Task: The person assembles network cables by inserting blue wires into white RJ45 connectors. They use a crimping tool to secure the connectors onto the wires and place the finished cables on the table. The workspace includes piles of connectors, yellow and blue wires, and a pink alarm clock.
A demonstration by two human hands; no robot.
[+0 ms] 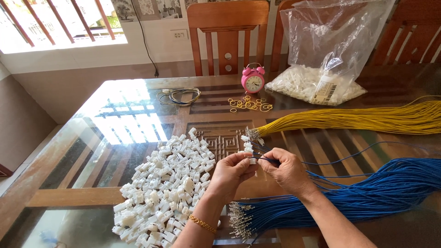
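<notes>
My left hand (231,171) pinches a small white plastic connector (251,160) between its fingertips, above the glass table. My right hand (285,169) grips a blue wire (321,162) and brings its end against that connector. Several finished connectors (247,143) hang in a short chain just above my fingers. A heap of loose white connectors (163,186) lies to the left of my left hand. A thick bundle of blue wires (367,195) with metal terminals at its end (240,219) lies under my right forearm.
A bundle of yellow wires (358,119) runs across the table from the right. Behind it are a pink alarm clock (252,79), scattered rubber bands (249,104), a coil of cable (179,95) and a clear bag of white connectors (328,69). Wooden chairs (227,32) stand behind the table.
</notes>
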